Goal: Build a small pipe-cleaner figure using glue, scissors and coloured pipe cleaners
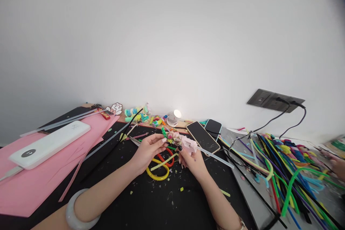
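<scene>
My right hand point(192, 160) grips a small pink glue gun point(188, 144) with a clear glue stick point(215, 156) sticking out of its back to the right. The gun's tip points left at a small colourful pipe-cleaner piece point(170, 136), which my left hand point(147, 150) pinches between its fingertips. Both hands meet over the black mat point(151, 201). Yellow, red and pale green pipe-cleaner loops point(159, 169) lie on the mat just below them. A pale bangle point(78, 210) is on my left wrist.
A white power bank point(50, 144) lies on pink paper point(32, 183) at left. Two phones point(202, 136) lie behind the hands. A heap of coloured pipe cleaners point(285, 172) fills the right. Small finished pieces point(136, 113) and a lit lamp point(174, 116) line the wall. Another person's hand point(338, 165) shows far right.
</scene>
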`<state>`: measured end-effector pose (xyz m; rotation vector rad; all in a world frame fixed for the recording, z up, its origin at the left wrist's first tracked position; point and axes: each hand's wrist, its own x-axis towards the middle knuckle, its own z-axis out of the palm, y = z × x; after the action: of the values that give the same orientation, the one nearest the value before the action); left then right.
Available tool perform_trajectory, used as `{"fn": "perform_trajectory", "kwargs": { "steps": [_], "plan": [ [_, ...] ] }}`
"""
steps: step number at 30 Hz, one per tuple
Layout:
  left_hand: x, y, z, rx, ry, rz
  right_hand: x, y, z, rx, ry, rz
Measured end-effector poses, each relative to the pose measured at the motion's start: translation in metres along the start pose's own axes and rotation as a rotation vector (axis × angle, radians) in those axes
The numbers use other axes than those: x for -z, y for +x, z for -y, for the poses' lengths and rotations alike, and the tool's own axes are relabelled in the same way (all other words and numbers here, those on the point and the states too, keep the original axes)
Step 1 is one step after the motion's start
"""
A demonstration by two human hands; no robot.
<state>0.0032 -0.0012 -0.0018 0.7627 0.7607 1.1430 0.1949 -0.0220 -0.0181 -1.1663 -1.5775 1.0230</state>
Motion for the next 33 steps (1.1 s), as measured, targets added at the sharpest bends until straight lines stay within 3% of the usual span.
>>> {"fn": "perform_trajectory", "kwargs": {
  "steps": [22,33],
  "plan": [
    [0.004,0.003,-0.002,0.012,-0.044,-0.056,0.001,-0.001,0.009,-0.012,-0.006,-0.009],
    [0.004,0.004,0.0,0.026,-0.059,0.022,0.001,-0.002,0.011,-0.024,0.001,-0.021]
  ]
}}
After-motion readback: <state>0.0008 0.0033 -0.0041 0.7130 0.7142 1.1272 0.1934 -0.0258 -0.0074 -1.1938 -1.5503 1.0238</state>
